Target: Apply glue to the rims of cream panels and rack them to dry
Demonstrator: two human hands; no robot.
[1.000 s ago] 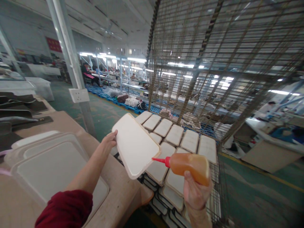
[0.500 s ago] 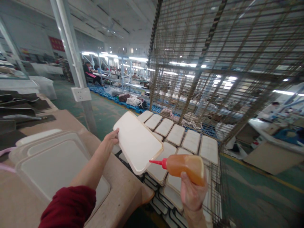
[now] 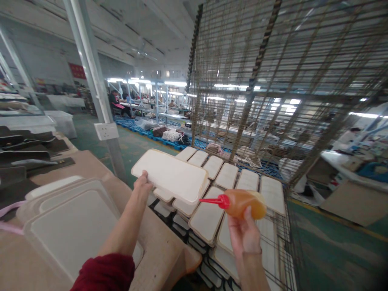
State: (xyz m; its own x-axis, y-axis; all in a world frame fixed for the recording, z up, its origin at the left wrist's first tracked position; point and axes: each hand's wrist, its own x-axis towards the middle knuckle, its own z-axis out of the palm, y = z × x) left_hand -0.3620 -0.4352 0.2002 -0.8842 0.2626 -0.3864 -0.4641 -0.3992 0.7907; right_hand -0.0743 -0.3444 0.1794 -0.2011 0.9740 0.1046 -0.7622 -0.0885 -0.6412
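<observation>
My left hand point(image 3: 143, 184) grips a cream rounded-corner panel point(image 3: 169, 171) by its near left edge, thumb on top and fingers hidden beneath. The panel is held tilted above rows of similar panels point(image 3: 208, 214) on a wire rack. In my right hand point(image 3: 245, 234) is a squeeze bottle point(image 3: 246, 203) of amber liquid, lying nearly level. Its red pointed nozzle point(image 3: 214, 200) points left, with the tip by the panel's near right corner; whether they touch I cannot tell. A yellowish line runs along the panel's right edge.
A stack of larger pale panels point(image 3: 75, 230) lies on the brown-covered table point(image 3: 163, 242) at left. The rack's wire mesh shelves point(image 3: 273, 60) rise upright behind. A metal post with a socket box point(image 3: 106, 131) stands beyond the table. Dark pieces point(image 3: 24, 155) lie at far left.
The panel has turned and flattened, its far end swinging left and down. My right hand has brought the bottle slightly up, its nozzle still near the panel's corner. The view has shifted a little.
</observation>
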